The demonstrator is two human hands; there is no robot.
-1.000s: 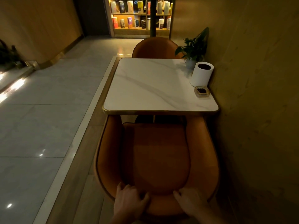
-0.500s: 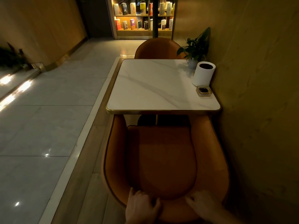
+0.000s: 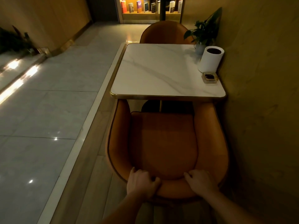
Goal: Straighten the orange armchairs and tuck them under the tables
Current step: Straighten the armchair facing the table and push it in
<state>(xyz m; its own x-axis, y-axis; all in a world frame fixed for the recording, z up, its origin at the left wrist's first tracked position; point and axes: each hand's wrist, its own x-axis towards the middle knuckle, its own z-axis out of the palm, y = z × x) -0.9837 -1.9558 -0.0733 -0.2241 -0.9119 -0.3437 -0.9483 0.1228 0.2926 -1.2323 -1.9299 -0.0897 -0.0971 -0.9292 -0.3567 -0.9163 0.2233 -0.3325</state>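
Change: the near armchair sits a touch closer to the wall than a second ago and lines up more squarely with the table. Both hands stay on the top of its backrest.
Left hand: fingers curled round the backrest rim, thumb on the inner face, gripping it.
Right hand: fingers wrapped over the same rim, also gripping.
Chair position: its arm tips reach the near gold edge of the tabletop, while the seat is wholly out in front of it.
Meaning: straightening looks about done, and the tuck-in push probably remains.
Far armchair: already close against the opposite edge.
Tabletop: white marble with a potted plant, a white cylinder and a small glass dish, all along the wall side.
Room: dim and amber-lit, with a pale tiled floor on the left and a lit bookshelf beyond.
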